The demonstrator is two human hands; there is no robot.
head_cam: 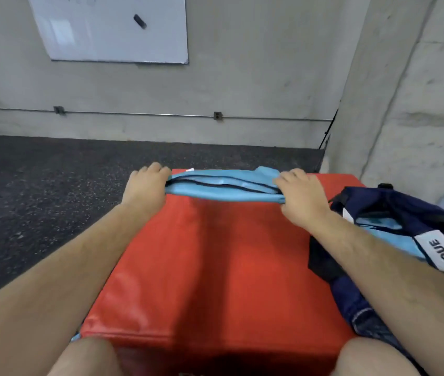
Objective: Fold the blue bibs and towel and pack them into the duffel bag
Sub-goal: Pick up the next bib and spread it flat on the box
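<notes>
A folded light blue bib (223, 184) is held just above the far end of a red padded block (215, 267). My left hand (146, 187) grips the bib's left end. My right hand (301, 198) grips its right end, fingers curled over the cloth. The navy duffel bag (394, 213) lies open on the block's right side, and more light blue cloth (386, 232) shows inside its mouth. A white label reading LYQUE crosses the bag's near edge.
The block stands on a dark speckled floor (53, 199) in front of a concrete wall with a whiteboard (112, 28). A concrete pillar (405, 104) rises behind the bag. My knees are at the block's near edge, with a scrap of blue cloth (76, 336) beside the left one.
</notes>
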